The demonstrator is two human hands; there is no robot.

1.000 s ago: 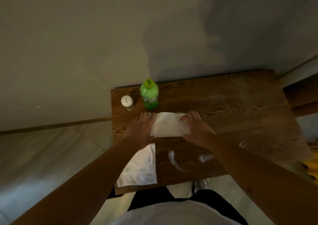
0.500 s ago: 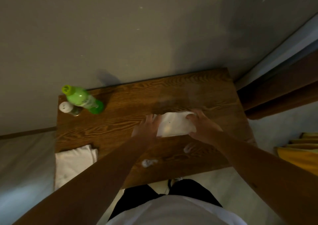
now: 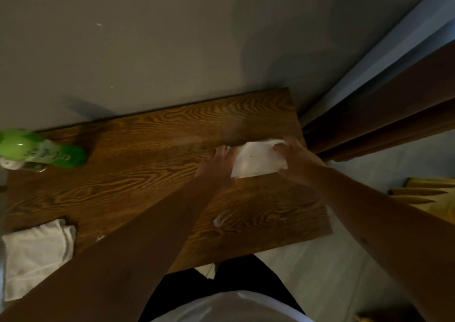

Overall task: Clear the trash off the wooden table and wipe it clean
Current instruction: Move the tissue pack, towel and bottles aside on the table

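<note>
A white paper towel (image 3: 256, 160) lies flat near the right end of the wooden table (image 3: 147, 164). My left hand (image 3: 216, 166) presses its left edge with fingers laid on it. My right hand (image 3: 295, 161) grips its right side, fingers curled over the far corner. A small clear scrap of trash (image 3: 220, 219) lies on the wood nearer me. Another tiny white scrap (image 3: 99, 238) shows beside my left forearm.
A green bottle (image 3: 41, 153) and a small white-capped shaker (image 3: 12, 165) stand at the table's far left. A folded white cloth (image 3: 34, 255) hangs over the near left corner. A grey wall runs behind; dark wooden furniture (image 3: 384, 115) stands to the right.
Both hands have slid the paper towel to the right along the table, from near the green bottle toward the right end. My view has swung right with them.
</note>
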